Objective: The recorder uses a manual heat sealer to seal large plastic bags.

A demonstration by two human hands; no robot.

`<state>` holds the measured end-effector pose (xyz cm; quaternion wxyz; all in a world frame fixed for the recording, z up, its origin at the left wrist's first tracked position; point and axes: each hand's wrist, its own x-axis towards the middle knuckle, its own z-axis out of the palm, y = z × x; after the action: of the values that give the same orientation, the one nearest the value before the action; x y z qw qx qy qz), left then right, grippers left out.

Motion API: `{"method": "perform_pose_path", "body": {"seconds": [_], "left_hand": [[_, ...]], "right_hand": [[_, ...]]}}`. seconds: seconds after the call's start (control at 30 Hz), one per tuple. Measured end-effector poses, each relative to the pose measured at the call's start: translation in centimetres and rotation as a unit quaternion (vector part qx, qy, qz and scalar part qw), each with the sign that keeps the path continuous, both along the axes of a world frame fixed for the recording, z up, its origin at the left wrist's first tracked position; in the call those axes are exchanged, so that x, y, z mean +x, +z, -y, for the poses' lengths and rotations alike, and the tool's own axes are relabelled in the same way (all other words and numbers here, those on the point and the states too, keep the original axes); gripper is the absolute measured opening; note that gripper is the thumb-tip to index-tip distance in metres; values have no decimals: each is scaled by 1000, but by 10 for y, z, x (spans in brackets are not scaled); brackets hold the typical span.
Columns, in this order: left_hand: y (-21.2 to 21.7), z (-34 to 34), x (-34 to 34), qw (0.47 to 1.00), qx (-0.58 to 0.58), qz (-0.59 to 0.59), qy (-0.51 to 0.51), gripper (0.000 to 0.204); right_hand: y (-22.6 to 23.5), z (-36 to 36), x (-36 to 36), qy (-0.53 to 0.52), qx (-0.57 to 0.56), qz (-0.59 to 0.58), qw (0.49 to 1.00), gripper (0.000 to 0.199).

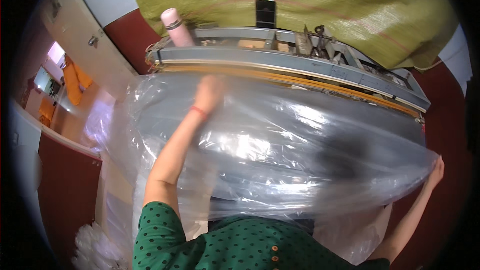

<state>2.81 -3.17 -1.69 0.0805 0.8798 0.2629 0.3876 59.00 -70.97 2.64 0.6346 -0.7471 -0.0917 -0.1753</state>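
Observation:
A wide sheet of clear plastic film [280, 165] lies spread, wrinkled and shiny, across a grey work surface and hangs toward my body. My right hand [437, 170], at the far right, is closed on the film's edge and holds its corner stretched out. Toward the upper left, my left hand [210, 92] is over the film near the orange strip [280, 76] of a long machine. Motion smears its fingers, so I cannot tell whether they grip the film. A red band [198, 113] circles the left wrist.
Behind the film runs the machine's grey metal frame [240, 56]. On it stand a pink bottle [179, 30] and a pair of dark scissors [320, 40]. A black phone [265, 14] leans against a yellow-green tarpaulin [320, 0]. Crumpled plastic [97, 247] lies lower left, below an open door [80, 35].

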Motion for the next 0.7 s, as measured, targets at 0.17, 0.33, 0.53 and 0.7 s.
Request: {"method": "perform_pose_path", "body": {"seconds": [0.17,0.33,0.53,0.7], "left_hand": [[32,-7,1,899,-267,343,51,14],[-36,-92,-41,914,-213,280,203,19],[-38,-114,-25,890,-270,328,164,18],[-37,-105,-28,891,-228,338,198,13]], "right_hand": [[1,-107,-3,-46,-205,70,975,29],[-76,-232,11,8,-127,189,974,19],[-69,-270,4,-30,-62,79,994,20],[-67,-279,-2,-144,-100,75,982,18]]}}
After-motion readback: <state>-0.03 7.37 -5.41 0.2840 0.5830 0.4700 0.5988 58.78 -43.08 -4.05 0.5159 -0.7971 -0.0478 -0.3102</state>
